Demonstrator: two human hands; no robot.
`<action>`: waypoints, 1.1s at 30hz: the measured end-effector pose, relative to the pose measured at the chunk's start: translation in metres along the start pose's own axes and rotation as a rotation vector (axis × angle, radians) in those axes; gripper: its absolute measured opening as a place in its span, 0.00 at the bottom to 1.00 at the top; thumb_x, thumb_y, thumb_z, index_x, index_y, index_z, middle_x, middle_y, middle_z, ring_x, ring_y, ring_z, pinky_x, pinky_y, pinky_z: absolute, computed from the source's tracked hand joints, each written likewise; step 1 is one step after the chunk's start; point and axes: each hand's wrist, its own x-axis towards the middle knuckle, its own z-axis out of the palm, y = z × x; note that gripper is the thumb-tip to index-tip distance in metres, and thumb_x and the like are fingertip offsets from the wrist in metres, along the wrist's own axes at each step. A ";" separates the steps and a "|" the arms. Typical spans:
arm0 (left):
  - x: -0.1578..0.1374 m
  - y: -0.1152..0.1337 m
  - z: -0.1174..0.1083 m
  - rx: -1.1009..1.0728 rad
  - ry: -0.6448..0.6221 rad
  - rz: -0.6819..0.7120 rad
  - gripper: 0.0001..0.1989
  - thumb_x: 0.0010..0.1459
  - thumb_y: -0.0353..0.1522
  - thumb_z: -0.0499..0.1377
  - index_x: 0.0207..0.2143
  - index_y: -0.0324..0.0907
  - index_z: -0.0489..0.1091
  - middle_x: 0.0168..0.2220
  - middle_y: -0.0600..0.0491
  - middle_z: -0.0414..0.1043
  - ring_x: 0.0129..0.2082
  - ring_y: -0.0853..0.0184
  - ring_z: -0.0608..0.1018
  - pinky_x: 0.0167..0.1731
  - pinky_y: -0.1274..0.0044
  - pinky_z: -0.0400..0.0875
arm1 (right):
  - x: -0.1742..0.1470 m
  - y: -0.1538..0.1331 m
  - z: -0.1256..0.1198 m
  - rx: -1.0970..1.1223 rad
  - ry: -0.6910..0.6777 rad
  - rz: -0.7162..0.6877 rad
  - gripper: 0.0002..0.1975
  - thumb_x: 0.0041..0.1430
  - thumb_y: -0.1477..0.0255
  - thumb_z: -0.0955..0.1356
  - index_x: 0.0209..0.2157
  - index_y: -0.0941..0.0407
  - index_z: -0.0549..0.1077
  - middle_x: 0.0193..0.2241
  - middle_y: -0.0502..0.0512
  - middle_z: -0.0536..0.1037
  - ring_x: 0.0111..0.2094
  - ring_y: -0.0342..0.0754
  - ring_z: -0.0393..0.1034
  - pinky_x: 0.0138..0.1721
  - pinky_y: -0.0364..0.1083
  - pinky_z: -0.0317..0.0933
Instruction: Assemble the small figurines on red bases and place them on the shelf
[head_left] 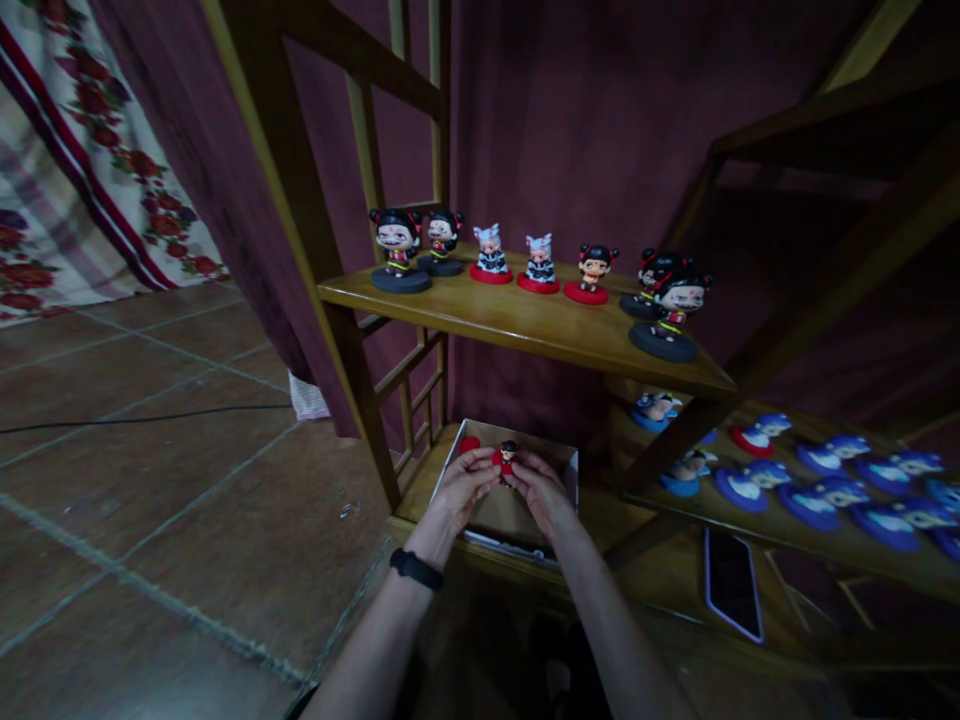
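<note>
Between my fingers is a small black-haired figurine [508, 453] with a red base, held over an open cardboard box [574, 480]. My left hand [466, 484] grips it from the left, with a dark band [416, 569] round that wrist. From the other side my right hand [543, 488] pinches the same figurine. Another red round piece [469, 444] lies in the box's back left corner. The fingertips partly cover the figurine's lower part.
Above the box, a wooden shelf [517, 318] bears several figurines on grey or red bases. Blue figurines [825, 498] stand in rows on the lower right shelf. A phone [733, 580] lies below them. A wooden post [300, 200] rises at left.
</note>
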 end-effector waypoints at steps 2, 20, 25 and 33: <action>-0.001 0.002 0.001 -0.019 0.004 -0.029 0.16 0.43 0.24 0.64 0.38 0.37 0.69 0.31 0.49 0.74 0.27 0.72 0.76 0.30 0.79 0.72 | 0.000 -0.001 0.000 -0.023 0.006 0.009 0.13 0.40 0.72 0.72 0.33 0.54 0.73 0.37 0.52 0.77 0.40 0.47 0.70 0.45 0.47 0.62; 0.004 -0.009 -0.006 -0.185 0.035 -0.139 0.08 0.47 0.19 0.59 0.32 0.33 0.69 0.28 0.47 0.75 0.28 0.68 0.78 0.36 0.74 0.74 | 0.005 0.005 0.002 -0.458 0.023 -0.146 0.13 0.41 0.66 0.70 0.32 0.52 0.70 0.34 0.50 0.75 0.36 0.47 0.68 0.41 0.48 0.60; 0.001 -0.007 -0.004 -0.200 0.033 -0.162 0.05 0.48 0.23 0.60 0.30 0.34 0.68 0.26 0.47 0.74 0.26 0.68 0.77 0.36 0.70 0.74 | 0.002 0.003 0.002 -0.442 0.006 -0.131 0.13 0.42 0.66 0.69 0.32 0.53 0.70 0.34 0.50 0.75 0.36 0.47 0.68 0.41 0.47 0.60; 0.004 -0.005 -0.009 -0.097 0.101 -0.184 0.06 0.47 0.25 0.61 0.31 0.34 0.69 0.24 0.48 0.74 0.22 0.71 0.76 0.29 0.77 0.74 | 0.000 0.004 0.005 -0.457 0.011 -0.107 0.13 0.40 0.67 0.70 0.31 0.53 0.69 0.31 0.48 0.75 0.34 0.46 0.68 0.39 0.46 0.60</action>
